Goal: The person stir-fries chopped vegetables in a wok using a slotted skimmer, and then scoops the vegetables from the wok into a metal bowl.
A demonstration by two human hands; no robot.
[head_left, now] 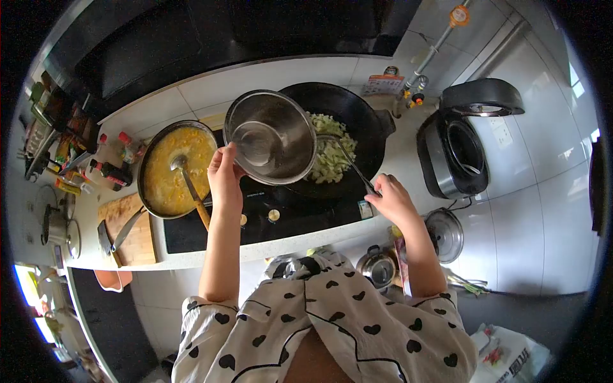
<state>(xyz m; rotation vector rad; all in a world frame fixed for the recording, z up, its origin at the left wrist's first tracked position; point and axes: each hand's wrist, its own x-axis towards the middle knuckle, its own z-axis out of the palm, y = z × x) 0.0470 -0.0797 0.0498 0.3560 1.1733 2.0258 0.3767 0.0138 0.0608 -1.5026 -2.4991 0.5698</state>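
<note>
My left hand (225,173) is closed on the near left rim of a steel bowl (271,137), which is tilted beside the black wok (370,127) and overlaps its left part. Only a thin film or shine shows inside the bowl. Chopped pale green vegetables (332,156) lie in the wok. My right hand (389,196) holds the dark handle of a spatula (352,163), whose head is over the vegetables. To the left, a pan (148,199) of yellow soupy food holds a ladle (189,182) with a wooden handle.
A cutting board (137,239) with knives is at the left, near bottles (112,172). An open black rice cooker (437,153) stands at the right. Below it are a glass lid (445,235) and a steel pot (378,268). A plastic bag (507,357) is at the lower right.
</note>
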